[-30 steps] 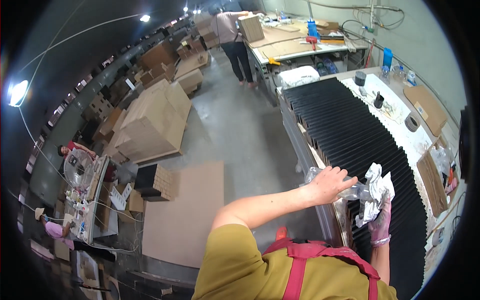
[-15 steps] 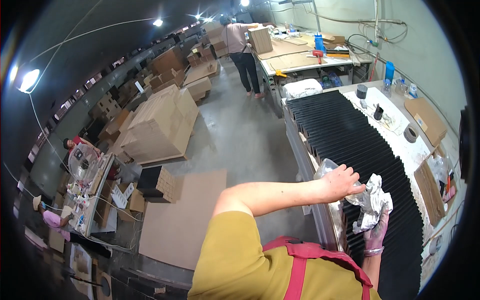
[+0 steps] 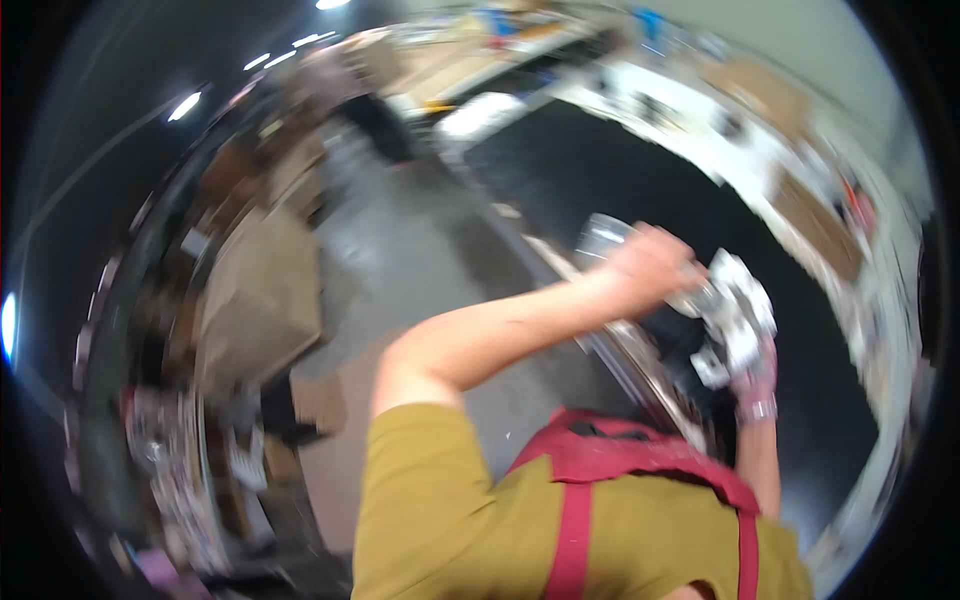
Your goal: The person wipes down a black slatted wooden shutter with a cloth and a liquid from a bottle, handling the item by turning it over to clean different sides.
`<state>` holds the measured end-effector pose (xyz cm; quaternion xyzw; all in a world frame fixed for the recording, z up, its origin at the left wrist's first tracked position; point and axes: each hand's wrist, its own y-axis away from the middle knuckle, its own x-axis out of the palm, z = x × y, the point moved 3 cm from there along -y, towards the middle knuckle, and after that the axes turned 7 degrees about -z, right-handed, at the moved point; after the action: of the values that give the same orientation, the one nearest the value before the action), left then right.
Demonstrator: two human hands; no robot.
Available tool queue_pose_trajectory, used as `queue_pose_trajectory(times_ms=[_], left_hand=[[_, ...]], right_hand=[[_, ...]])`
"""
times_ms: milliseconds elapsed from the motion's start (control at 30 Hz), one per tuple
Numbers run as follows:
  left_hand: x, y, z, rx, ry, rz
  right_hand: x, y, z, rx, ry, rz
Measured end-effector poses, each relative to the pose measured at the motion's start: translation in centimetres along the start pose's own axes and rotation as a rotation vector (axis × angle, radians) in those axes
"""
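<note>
Although motion blur smears much of the head view, both hands show right of the frame's centre. The left hand (image 3: 648, 268) is wrapped around a clear bottle (image 3: 602, 236) tilted sideways, its wide end to the left and its other end against a crumpled white wad (image 3: 738, 340). The right hand (image 3: 757, 372) grasps that wad from below. Under them, a black surface (image 3: 800, 430) stretches from upper centre to lower right. A brown cardboard piece (image 3: 765, 95) lies at upper right; a large brown stack (image 3: 262, 290) stands at left.
</note>
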<state>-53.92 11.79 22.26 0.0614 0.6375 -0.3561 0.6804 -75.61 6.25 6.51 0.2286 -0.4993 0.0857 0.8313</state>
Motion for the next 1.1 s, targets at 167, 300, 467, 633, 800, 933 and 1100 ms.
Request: queue_pose_trajectory(times_ms=[167,300,467,633,800,933,1100], left_hand=[[-2.3,-1.8,-1.3,-0.051,-0.166,0.125],[-0.5,-4.1,-1.8,0.018,-0.170,0.112],[0.1,-7.1,-4.9,0.109,-0.130,0.115],[1.1,-9.3,-6.0,0.219,-0.053,0.081],[4.1,-11.6,-5.5,0.345,0.022,0.097],[5.8,-12.9,-5.1,0.469,0.074,0.068],[7.2,-15.2,-3.7,0.555,0.116,0.091]], right_hand=[[0.3,1.6,0.9,0.160,-0.300,0.201],[-0.9,1.9,2.1,0.213,-0.293,-0.008],[-3.6,4.0,4.1,0.125,-0.137,-0.277],[-2.0,6.2,5.1,-0.101,0.284,-0.372],[-2.7,5.6,5.6,-0.104,-0.281,-0.174],[-3.6,5.8,5.3,-0.206,-0.144,-0.362],[-6.4,6.0,7.3,-0.283,-0.365,-0.418]])
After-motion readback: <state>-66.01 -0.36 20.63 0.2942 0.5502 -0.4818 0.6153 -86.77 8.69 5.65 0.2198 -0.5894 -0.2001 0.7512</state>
